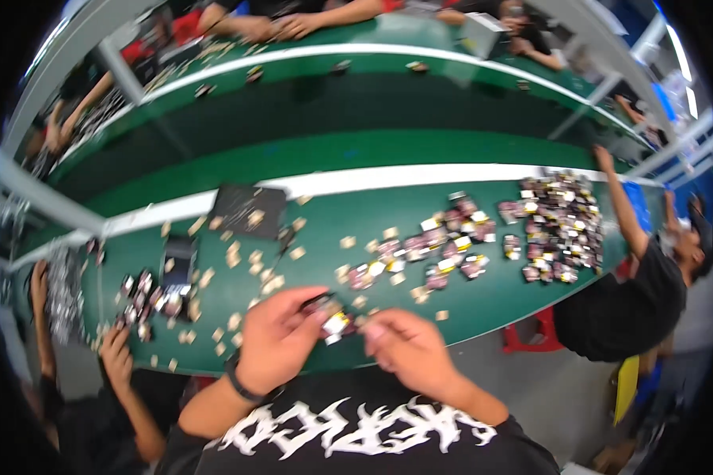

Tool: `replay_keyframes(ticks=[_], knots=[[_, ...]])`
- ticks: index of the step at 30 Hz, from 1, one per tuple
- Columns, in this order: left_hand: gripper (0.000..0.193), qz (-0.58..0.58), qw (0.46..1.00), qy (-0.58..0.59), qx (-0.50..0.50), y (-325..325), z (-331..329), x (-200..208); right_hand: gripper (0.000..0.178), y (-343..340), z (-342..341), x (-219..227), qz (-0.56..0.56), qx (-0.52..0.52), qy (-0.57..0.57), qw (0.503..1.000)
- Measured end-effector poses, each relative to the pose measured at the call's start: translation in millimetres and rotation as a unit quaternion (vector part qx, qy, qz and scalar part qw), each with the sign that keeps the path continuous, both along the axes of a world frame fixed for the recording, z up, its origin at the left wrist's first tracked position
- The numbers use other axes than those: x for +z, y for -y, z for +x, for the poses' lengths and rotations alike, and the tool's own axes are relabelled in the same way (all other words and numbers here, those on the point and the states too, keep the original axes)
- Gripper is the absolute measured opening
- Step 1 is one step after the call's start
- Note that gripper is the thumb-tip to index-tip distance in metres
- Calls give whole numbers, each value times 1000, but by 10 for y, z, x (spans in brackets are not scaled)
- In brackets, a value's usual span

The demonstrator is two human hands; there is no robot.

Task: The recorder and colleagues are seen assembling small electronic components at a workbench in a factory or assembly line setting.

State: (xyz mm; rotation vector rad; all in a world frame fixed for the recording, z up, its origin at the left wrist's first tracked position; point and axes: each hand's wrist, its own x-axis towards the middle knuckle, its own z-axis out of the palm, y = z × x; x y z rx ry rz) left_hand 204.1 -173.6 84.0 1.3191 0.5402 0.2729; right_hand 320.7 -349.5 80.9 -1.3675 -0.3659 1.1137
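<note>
Over the near edge of the green table, my left hand (277,336) is closed around a small dark part with a yellow and white label (337,324). Fingers and thumb grip it from its left side. My right hand (408,350) is at the part's right side, thumb and fingers pinched together by its edge. Whatever lies between those fingertips is too small and blurred to name. Beyond my hands, a loose group of similar labelled parts (438,269) lies on the table. Small beige pieces (234,255) are scattered to the left and among the parts.
A dense pile of similar parts (562,226) stands at the right, near a person's arm (630,210). A black flat tray (249,211) lies at the back left. Another person's hand (117,356) is by a smaller group at left. A conveyor (309,103) runs behind the white rail.
</note>
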Motion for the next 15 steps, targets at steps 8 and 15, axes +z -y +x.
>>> replay_keyframes(ticks=[8, 15], knots=[[35, -28, 998, 59, 10, -16, -95, 15, 19, -138, -29, 133, 10, 68, -63, 996], [37, 178, 983, 40, -37, -72, -207, 88, 14, -274, -56, 200, -6, 57, -116, 992]])
